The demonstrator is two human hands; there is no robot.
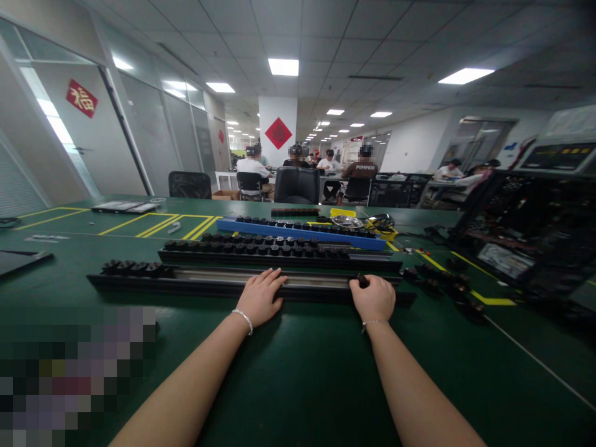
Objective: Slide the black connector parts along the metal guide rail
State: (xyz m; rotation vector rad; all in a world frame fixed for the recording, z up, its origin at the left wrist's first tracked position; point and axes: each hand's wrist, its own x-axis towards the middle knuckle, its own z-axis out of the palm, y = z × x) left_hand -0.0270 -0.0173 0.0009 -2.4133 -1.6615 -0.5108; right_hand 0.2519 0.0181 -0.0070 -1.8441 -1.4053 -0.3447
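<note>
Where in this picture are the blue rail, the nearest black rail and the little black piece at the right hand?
blue rail (261, 228): head view, left part of its front face.
nearest black rail (316, 280): head view, pale channel at mid-length.
little black piece (362, 281): head view, its top, above the right hand (372, 299).

A red sign (81, 98) on the left glass wall (139, 130) read "福"; a seated person's brown shirt (362, 169) read roughly "PUMPKIN".

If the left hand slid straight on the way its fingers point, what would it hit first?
The left hand lies flat on the nearest black rail. Beyond it, it would likely meet the second black rail, loaded with black parts; depth is uncertain.
</note>
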